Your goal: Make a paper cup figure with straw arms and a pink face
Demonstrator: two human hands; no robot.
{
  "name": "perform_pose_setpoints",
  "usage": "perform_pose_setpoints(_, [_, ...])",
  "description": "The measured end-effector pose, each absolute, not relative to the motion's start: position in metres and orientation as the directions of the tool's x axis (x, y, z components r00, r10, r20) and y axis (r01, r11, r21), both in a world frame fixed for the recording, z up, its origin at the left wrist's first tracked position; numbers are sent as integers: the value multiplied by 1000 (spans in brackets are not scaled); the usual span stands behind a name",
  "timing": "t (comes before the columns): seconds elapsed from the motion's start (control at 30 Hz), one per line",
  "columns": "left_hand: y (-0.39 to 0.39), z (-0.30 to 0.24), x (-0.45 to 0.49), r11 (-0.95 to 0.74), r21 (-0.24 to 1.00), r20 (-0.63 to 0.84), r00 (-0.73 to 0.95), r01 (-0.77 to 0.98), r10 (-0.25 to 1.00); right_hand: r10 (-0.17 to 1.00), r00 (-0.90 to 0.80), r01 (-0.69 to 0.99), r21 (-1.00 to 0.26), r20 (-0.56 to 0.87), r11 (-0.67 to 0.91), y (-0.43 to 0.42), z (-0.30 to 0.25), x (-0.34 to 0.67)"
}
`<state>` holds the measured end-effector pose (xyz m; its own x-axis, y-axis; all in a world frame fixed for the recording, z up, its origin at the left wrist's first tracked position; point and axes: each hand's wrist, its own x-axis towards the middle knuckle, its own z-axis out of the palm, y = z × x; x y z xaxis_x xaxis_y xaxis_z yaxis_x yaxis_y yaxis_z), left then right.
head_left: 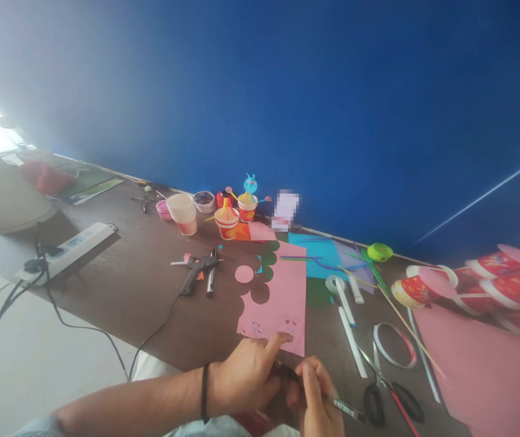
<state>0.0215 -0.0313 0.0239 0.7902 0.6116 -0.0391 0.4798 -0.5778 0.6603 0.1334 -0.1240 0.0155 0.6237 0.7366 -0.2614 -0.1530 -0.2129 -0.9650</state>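
Both of my hands meet at the bottom centre over the near table edge. My left hand (247, 375) has its fingers curled and its index finger raised toward the near edge of a pink paper sheet (282, 297) with round holes cut out of it. My right hand (317, 397) is closed around a dark pen-like tool (344, 408) whose tip points right. The left fingers touch the same tool's other end. A black band sits on my left wrist.
A glue gun (196, 270) with its cord lies mid-table near a pink paper circle (244, 274). Decorated paper cups (227, 223) stand at the back. Scissors (389, 394), white sticks, tape rolls, coloured sheets and stacked red cups (491, 282) fill the right. A power strip (71, 249) lies left.
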Motion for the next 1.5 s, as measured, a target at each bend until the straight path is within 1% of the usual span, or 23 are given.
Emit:
perform_pose_setpoints(0.07, [-25, 27, 18, -612, 639, -12, 802, 466, 598, 720, 668, -58, -977, -190, -204, -127, 15, 153])
perform_pose_setpoints(0.1, [-22, 28, 15, -616, 631, -1, 795, 472, 607, 706, 697, 15, -982, -125, -188, -129, 13, 164])
perform_pose_setpoints(0.17, [-16, 27, 7, -612, 614, 2, 775, 498, 632, 717, 693, 247, -958, 69, -147, -132, 9, 185])
perform_pose_setpoints(0.2, [-13, 26, 3, -609, 609, -4, 770, 508, 638, 762, 621, 397, -912, 181, -106, -134, 5, 196])
perform_pose_setpoints(0.23, [-12, 24, -2, -608, 608, -11, 771, 511, 637, 815, 506, 556, -829, 282, -59, -135, 0, 206])
perform_pose_setpoints(0.27, [-12, 23, -7, -605, 611, -20, 774, 511, 633, 846, 401, 688, -725, 351, -26, -135, -5, 216])
perform_pose_setpoints(0.33, [-12, 22, -15, -597, 622, -31, 778, 506, 627, 887, 250, 857, -514, 389, -16, -135, -17, 232])
perform_pose_setpoints(0.4, [-13, 23, -21, -586, 630, -32, 771, 510, 637, 918, 150, 932, -363, 367, -7, -132, -28, 246])
perform_pose_setpoints(0.47, [-13, 24, -26, -575, 628, -21, 750, 524, 661, 929, 95, 966, -260, 358, 1, -128, -37, 256])
perform_pose_setpoints(0.5, [-11, 24, -28, -570, 625, -14, 737, 534, 676, 922, 89, 977, -212, 376, -8, -126, -40, 260])
perform_pose_setpoints(0.57, [-7, 24, -33, -558, 614, -1, 707, 559, 707, 887, 131, 987, -139, 442, -76, -122, -41, 262])
perform_pose_setpoints(0.6, [-5, 23, -35, -552, 608, 3, 694, 570, 720, 862, 153, 986, -126, 483, -104, -121, -41, 260])
perform_pose_setpoints(0.67, [1, 22, -40, -548, 597, 7, 679, 586, 734, 825, 171, 982, -159, 539, -99, -119, -39, 253])
perform_pose_setpoints(0.77, [7, 23, -44, -550, 584, 8, 673, 598, 740, 821, 116, 966, -257, 558, 39, -119, -42, 236])
perform_pose_setpoints(0.83, [11, 24, -46, -546, 578, 12, 662, 607, 750, 838, 61, 955, -275, 542, 108, -120, -50, 227])
perform_pose_setpoints(0.97, [14, 23, -45, -565, 577, 61, 659, 589, 750, 842, -40, 951, -238, 538, 197, -119, -66, 217])
perform_pose_setpoints(1.1, [13, 19, -42, -633, 582, 127, 712, 510, 691, 809, -89, 946, -205, 581, 252, -114, -74, 210])
perform_pose_setpoints(1.2, [14, 17, -40, -655, 558, 106, 739, 510, 666, 799, -109, 946, -186, 592, 267, -111, -79, 205])
perform_pose_setpoints(1.33, [17, 14, -42, -663, 494, 70, 735, 562, 675, 789, -127, 949, -158, 600, 274, -109, -86, 200])
perform_pose_setpoints(1.5, [22, 13, -46, -683, 449, 59, 743, 576, 666, 810, -119, 947, -179, 575, 266, -108, -83, 194])
